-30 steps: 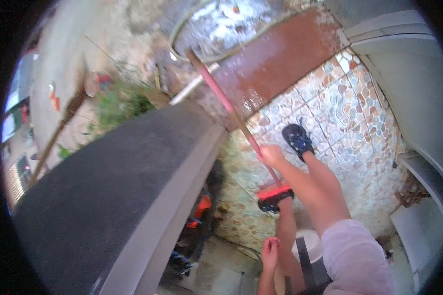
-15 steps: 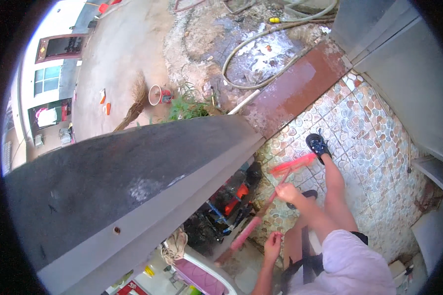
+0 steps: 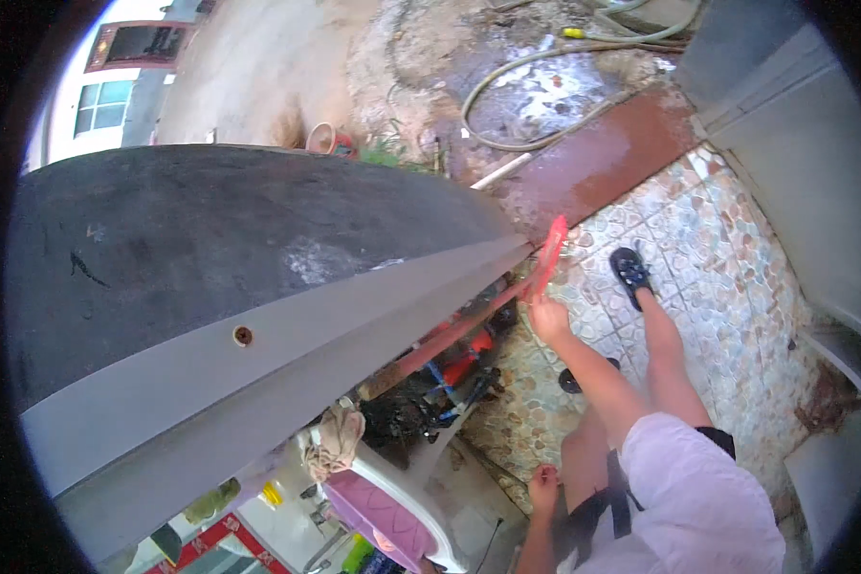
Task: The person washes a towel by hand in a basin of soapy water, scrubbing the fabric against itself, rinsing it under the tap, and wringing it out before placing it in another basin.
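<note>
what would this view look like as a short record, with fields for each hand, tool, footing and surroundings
right hand: gripping the long-handled tool close to its head
left hand: low in view, no object visible in it
tool head: pinkish red
footing: stone-patterned floor
beyond floor: reddish-brown slab, looped hose
left side: dark grey panel

Red broom hd [image 3: 549, 254], pebble-patt. tiles [image 3: 713, 273].
</note>
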Motion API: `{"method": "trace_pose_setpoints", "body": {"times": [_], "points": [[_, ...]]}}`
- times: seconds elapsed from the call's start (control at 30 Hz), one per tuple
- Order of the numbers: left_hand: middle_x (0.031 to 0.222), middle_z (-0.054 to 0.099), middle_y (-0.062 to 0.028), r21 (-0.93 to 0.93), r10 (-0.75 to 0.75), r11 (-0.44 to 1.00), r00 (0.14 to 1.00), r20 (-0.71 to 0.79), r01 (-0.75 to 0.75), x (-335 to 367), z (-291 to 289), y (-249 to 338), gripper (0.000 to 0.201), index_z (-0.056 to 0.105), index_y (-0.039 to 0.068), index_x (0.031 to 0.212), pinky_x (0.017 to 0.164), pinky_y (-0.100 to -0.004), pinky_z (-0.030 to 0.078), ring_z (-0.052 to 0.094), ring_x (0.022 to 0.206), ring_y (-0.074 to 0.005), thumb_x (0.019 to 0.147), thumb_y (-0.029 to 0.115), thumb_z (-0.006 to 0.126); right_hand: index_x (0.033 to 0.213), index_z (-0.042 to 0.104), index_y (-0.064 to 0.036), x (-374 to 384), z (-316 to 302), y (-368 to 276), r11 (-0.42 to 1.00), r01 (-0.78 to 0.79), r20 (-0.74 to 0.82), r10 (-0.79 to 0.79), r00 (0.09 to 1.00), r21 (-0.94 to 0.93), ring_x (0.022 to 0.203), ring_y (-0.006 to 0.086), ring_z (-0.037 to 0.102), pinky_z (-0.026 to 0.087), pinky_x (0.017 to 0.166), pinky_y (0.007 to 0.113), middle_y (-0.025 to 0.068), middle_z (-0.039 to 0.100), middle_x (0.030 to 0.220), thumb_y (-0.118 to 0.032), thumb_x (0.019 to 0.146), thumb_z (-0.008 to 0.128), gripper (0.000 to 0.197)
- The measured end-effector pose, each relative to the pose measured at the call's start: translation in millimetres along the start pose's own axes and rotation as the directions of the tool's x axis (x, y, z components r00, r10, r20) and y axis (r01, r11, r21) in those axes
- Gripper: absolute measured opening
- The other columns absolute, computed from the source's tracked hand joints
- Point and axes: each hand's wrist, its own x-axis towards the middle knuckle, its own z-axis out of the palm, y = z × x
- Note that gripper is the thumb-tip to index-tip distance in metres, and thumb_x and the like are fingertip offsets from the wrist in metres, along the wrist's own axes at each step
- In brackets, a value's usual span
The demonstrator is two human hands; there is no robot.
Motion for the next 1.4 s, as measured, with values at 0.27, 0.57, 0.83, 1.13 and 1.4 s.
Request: {"method": "trace_pose_setpoints", "body": {"times": [0.27, 0.57, 0.83, 1.13, 1.4], "points": [[0.075, 0.061, -0.0043, -0.206, -0.036, 0.977, 0.994, 0.104, 0.057, 25.5, -25.0, -61.8, 0.016, 0.060, 0.002, 0.085, 0.056, -0.0274, 0.044, 0.054, 0.063, -0.0137, 0.085, 0.018, 0.055, 0.073, 0.057, -0.0071, -117.6, -90.0, 122.0, 0.996, -0.010, 0.176, 0.026, 0.984, -0.087, 0.065, 0.0340, 0.058, 0.046, 0.058, 0.045, 0.0148, 0.058, 0.075, -0.015, 0.070, 0.053, 0.010], [0.065, 0.058, -0.0107, 0.132, 0.410, 0.910, 0.900, -0.148, -0.392, -43.4, -69.7, 42.5, 0.021, 0.059, 0.003, 0.078, 0.056, -0.0338, 0.044, 0.055, 0.058, -0.0217, 0.085, 0.021, 0.049, 0.075, 0.062, -0.0022, -114.4, -249.7, 126.7, 0.922, -0.384, 0.105, 0.377, 0.920, 0.046, 0.077, 0.0370, 0.059, 0.045, 0.067, 0.045, 0.0229, 0.060, 0.079, -0.024, 0.075, 0.048, 0.025], [0.075, 0.060, -0.0165, 0.049, 0.288, 0.953, 0.838, -0.464, -0.301, -176.0, -155.6, 24.2, 0.023, 0.059, 0.007, 0.082, 0.061, -0.0407, 0.044, 0.058, 0.070, -0.0339, 0.084, 0.026, 0.046, 0.080, 0.063, 0.0002, -193.9, -215.2, 41.2, 0.920, 0.291, 0.647, -0.056, 0.761, -0.263, 0.081, 0.0366, 0.058, 0.045, 0.075, 0.043, 0.0232, 0.060, 0.081, -0.034, 0.083, 0.042, 0.040], [0.059, 0.052, -0.0092, -0.391, -0.189, 0.854, 0.495, -0.848, -0.343, -249.8, -157.7, -49.3, 0.021, 0.052, 0.000, 0.071, 0.053, -0.0283, 0.041, 0.051, 0.055, -0.0159, 0.086, 0.013, 0.047, 0.077, 0.069, -0.0133, -211.8, -241.8, -160.1, 0.650, 0.684, 0.625, -0.393, 0.675, -0.330, 0.066, 0.0315, 0.061, 0.049, 0.061, 0.038, 0.0145, 0.063, 0.070, -0.031, 0.068, 0.061, 0.022], [0.069, 0.050, -0.0104, -0.165, -0.137, 0.933, 0.110, -0.984, -0.318, -225.1, -277.0, 16.0, 0.010, 0.048, 0.000, 0.074, 0.058, -0.0318, 0.040, 0.050, 0.062, -0.0226, 0.083, 0.005, 0.047, 0.059, 0.057, -0.0037, -256.3, -143.7, -406.3, 0.425, 0.822, 0.494, -0.844, 0.209, 0.378, 0.052, 0.0286, 0.055, 0.040, 0.048, 0.038, 0.0119, 0.056, 0.057, -0.021, 0.073, 0.064, 0.024]]}}
